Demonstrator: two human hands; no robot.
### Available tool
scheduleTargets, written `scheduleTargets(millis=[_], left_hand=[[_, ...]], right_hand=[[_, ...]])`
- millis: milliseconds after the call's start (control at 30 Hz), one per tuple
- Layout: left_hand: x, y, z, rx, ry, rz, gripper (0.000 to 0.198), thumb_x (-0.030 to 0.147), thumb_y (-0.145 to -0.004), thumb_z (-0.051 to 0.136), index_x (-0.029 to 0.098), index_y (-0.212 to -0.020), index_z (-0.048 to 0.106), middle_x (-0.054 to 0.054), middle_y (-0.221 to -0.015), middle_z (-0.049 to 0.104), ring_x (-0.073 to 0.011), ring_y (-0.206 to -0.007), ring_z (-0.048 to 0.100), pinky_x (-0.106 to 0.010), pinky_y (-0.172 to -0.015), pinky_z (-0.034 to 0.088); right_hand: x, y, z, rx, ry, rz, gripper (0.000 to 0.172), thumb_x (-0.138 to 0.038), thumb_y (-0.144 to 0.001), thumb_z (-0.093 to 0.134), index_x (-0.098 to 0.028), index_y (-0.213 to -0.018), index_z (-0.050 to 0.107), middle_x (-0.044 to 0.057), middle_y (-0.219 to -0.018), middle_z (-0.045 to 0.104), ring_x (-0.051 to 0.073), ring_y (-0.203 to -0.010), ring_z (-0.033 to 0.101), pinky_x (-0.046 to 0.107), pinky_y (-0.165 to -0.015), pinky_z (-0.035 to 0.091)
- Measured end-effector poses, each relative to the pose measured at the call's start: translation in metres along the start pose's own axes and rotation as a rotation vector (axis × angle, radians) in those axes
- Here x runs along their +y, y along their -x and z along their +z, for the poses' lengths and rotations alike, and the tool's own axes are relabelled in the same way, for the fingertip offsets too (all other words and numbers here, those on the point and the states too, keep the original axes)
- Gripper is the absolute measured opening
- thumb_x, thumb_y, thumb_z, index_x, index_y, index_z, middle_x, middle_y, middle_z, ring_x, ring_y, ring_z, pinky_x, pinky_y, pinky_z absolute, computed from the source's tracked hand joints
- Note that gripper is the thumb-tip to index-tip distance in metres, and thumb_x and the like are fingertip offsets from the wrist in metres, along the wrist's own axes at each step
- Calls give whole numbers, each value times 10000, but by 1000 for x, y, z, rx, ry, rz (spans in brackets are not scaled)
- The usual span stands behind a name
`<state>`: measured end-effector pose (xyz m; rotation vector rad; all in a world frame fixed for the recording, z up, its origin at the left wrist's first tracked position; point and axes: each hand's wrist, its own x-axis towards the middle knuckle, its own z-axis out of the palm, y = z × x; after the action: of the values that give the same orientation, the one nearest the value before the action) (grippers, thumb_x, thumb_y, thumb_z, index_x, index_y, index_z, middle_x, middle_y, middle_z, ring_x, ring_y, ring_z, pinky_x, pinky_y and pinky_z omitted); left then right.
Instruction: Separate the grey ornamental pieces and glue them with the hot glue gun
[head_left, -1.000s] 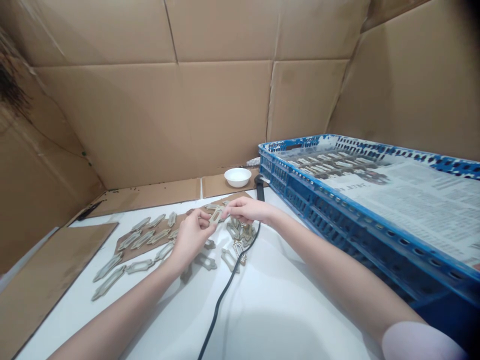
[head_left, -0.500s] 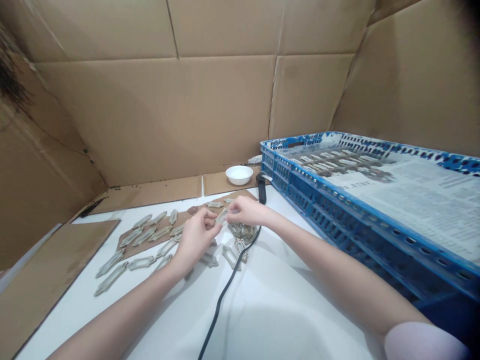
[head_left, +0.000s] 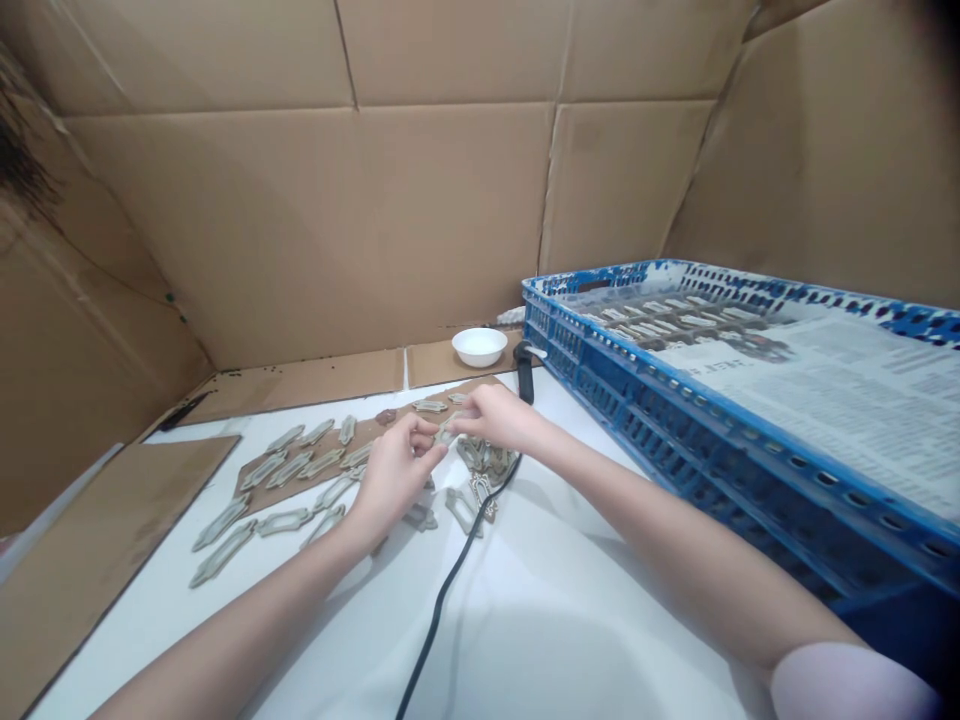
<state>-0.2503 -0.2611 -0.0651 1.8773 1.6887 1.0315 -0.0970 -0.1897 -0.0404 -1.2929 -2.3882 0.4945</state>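
Observation:
Between my two hands is a small pale grey frame-shaped plate (head_left: 445, 432), long with an open middle. My right hand (head_left: 495, 415) pinches its far right end. My left hand (head_left: 397, 470) is curled, thumb and fingertips closed at the plate's near left end; the contact is partly hidden. Similar frame-shaped plates lie left of my left hand on a brown cardboard sheet (head_left: 300, 482) and on the white table. Just below my right hand is a small heap of plates (head_left: 491, 460). One darker ornate plate (head_left: 482, 492) lies by the black cable (head_left: 442, 600).
A large blue plastic crate (head_left: 622, 390) stands on the right, with newspaper (head_left: 847, 380) and rows of plates on top. At the back are a white bowl (head_left: 480, 347) and a black-handled tool (head_left: 524, 375). Cardboard walls (head_left: 315, 230) enclose the table.
My right hand has shifted slightly, its fingers lower over the plate. My left hand is nearly still, and the plate stays between both hands. The view has tipped a little.

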Motion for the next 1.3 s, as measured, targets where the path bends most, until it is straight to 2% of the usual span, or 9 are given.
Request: scheduleTargets(millis=[100, 200, 300, 433, 567, 767, 1033, 1200, 1300], left_hand=[[-2, -3, -1, -26, 32, -52, 222, 309, -684, 549, 168, -854, 533, 4, -640, 631, -155, -599, 594, -250, -542, 418], [-6, -8, -3, -70, 14, -111, 275, 299, -670, 551, 143, -895, 563, -17, -655, 644, -164, -593, 598, -260, -531, 428], [-12, -13, -8, -104, -71, -105, 286, 294, -679, 528, 138, -905, 606, -42, -724, 658, -172, -633, 601, -273, -571, 444], [-15, -15, -9, -129, -176, -70, 302, 299, -716, 473, 166, -932, 637, -35, -705, 651, -182, -638, 584, -294, -596, 438], [-16, -12, 0, -159, -264, -35, 305, 270, -732, 444, 186, -939, 651, -24, -648, 643, -197, -673, 588, -321, -659, 441], [-16, -8, 11, -165, -374, 44, 291, 220, -758, 424, 222, -928, 660, -46, -921, 662, -233, -932, 545, -351, -822, 376], [-1, -17, 16, -147, -538, 174, 304, 307, -803, 407, 233, -1011, 616, -92, -940, 604, -271, -952, 474, -400, -821, 318], [6, -27, 25, -176, -527, 181, 303, 417, -732, 505, 160, -815, 642, -120, -883, 603, -295, -928, 477, -403, -805, 325], [3, -30, 29, -182, -459, 143, 258, 399, -693, 550, 158, -749, 623, -104, -830, 612, -276, -874, 508, -388, -787, 337]], right_hand=[[10, -2, -11, -37, -244, 15, 374, -457, -722, 497, -141, -523, 482, -45, -461, 359, 56, -430, 303, 201, -430, 185], [20, -4, -17, -80, -538, 127, 361, -470, -743, 485, -152, -574, 463, -69, -452, 281, 43, -395, 231, 198, -398, 152], [25, -5, -14, -153, -658, 183, 339, -463, -775, 457, -169, -609, 418, -77, -479, 240, 41, -382, 201, 193, -372, 130], [22, -5, -11, -216, -729, 223, 320, -439, -820, 401, -169, -649, 412, -76, -510, 240, 34, -376, 193, 177, -354, 117], [19, -4, -13, -249, -788, 267, 307, -379, -845, 363, -147, -675, 470, -79, -498, 225, 32, -362, 181, 168, -346, 121], [19, -6, -12, -304, -832, 289, 198, -225, -796, 389, -126, -731, 547, -79, -493, 236, 29, -356, 187, 166, -340, 117], [19, -4, -13, -292, -833, 210, 136, -180, -752, 461, -118, -697, 570, -88, -457, 268, 20, -349, 202, 166, -346, 130], [22, -4, -12, -213, -815, 191, 195, -283, -749, 524, -136, -623, 504, -100, -397, 276, 24, -335, 200, 175, -341, 128], [23, -5, -10, -173, -796, 188, 269, -294, -733, 549, -159, -545, 412, -101, -375, 274, 22, -322, 198, 181, -333, 129]])
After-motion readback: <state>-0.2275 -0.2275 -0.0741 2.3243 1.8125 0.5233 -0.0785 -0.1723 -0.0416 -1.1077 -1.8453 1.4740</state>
